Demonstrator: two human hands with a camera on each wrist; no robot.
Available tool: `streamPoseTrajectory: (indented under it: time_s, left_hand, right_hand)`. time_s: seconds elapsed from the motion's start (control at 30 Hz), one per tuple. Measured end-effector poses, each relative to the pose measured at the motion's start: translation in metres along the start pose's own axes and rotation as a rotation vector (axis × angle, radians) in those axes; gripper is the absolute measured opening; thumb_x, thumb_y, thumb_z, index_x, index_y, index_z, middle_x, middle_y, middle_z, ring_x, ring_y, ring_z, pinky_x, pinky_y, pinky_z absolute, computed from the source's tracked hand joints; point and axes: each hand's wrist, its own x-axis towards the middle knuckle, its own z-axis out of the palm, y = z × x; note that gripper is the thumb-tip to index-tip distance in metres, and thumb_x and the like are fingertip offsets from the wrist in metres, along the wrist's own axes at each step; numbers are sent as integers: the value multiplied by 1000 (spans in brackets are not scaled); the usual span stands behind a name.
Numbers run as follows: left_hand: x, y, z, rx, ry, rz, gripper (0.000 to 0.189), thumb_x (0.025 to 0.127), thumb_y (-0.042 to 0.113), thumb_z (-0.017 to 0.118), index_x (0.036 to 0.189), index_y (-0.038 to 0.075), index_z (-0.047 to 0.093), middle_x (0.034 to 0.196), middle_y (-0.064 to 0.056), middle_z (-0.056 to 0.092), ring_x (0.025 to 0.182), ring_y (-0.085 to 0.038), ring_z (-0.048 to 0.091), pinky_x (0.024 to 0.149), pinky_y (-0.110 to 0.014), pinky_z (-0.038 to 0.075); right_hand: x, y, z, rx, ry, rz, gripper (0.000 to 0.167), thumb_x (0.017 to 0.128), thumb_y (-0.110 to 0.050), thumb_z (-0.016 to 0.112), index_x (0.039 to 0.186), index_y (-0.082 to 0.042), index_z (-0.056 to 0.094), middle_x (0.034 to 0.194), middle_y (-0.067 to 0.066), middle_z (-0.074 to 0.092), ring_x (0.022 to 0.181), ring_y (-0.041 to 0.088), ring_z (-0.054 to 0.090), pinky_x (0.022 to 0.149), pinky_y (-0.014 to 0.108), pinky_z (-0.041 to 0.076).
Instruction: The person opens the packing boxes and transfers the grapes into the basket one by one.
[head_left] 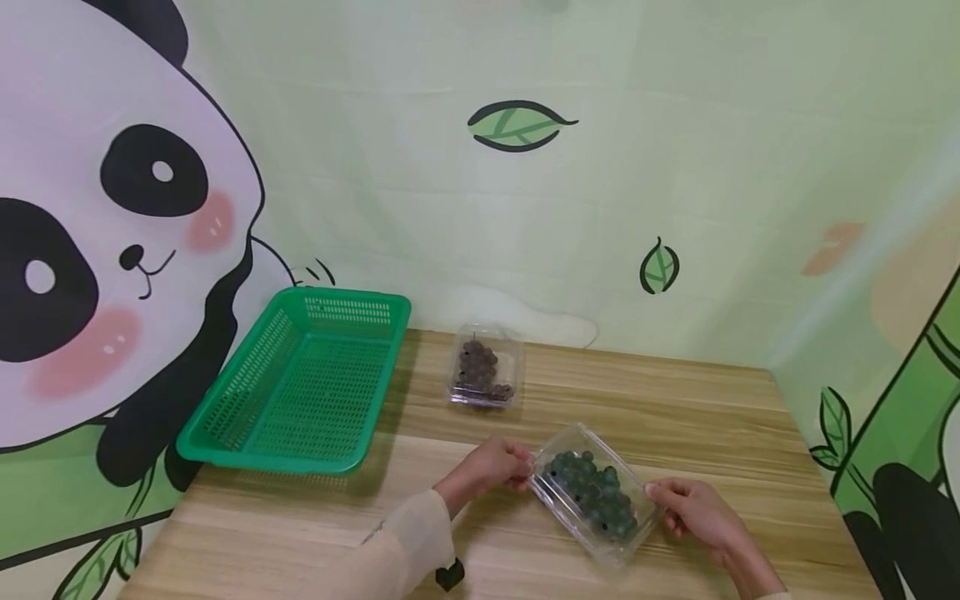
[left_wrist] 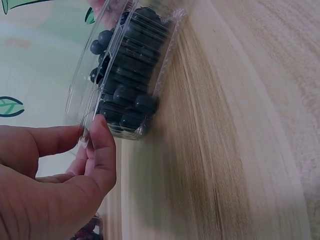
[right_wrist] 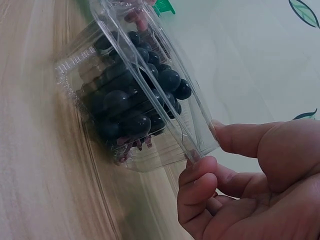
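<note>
Between my two hands is a clear plastic clamshell box (head_left: pixel 567 504) with a bunch of dark green grapes (head_left: pixel 592 492) inside. My left hand (head_left: pixel 492 465) pinches the rim at its left corner. In the left wrist view, thumb and fingertips (left_wrist: pixel 102 130) meet on the thin plastic edge. On the opposite side my right hand (head_left: pixel 699 510) pinches the other corner. The right wrist view shows the thumb (right_wrist: pixel 240 139) above the rim and curled fingers below. The box sits at a slant close over the wooden table, its lid lying over the grapes.
A green plastic basket (head_left: pixel 367 442) with slotted walls stands at the left of the wooden table (head_left: pixel 675 400). Near the back wall lies a second clear box (head_left: pixel 510 354) with reddish-purple grapes (head_left: pixel 477 365). A printed panda backdrop (head_left: pixel 360 167) rises behind the table.
</note>
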Motion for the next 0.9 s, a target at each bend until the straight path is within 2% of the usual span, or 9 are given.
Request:
streamPoseTrajectory:
  time_s: [0.33,0.67,0.77,0.9]
  left_hand:
    - [-7,0,0,2,-4,-51,14,95,-11,60,107,-16,65,80,-7,63,65,-13,61,68,-26,59]
    - [-8,-2,-2,-55,-91,-50,16,93,-14,55,106,-20,62,76,-7,62,63,-12,61,64,-23,57]
    - [-9,-2,-2,-65,-106,-54,15,93,-14,55,105,-18,62,76,-8,61,63,-12,61,65,-24,58]
    - [-11,-4,-2,-87,-91,-91,16,92,-14,57,108,-12,61,80,-10,62,65,-14,63,68,-27,59]
  right_hand:
    - [7,-2,2,-29,87,0,38,105,-18,61,124,15,62,69,3,55,60,12,49,54,24,44]
    - [13,-7,2,-52,129,-7,30,104,-18,64,110,10,68,67,2,55,61,12,50,54,24,44]
    - [16,-7,2,-54,134,-17,31,104,-18,63,111,12,67,68,1,54,61,12,50,54,23,44]
    - [19,-7,2,-65,137,-23,33,104,-18,63,114,13,67,68,1,55,60,11,50,54,24,44]
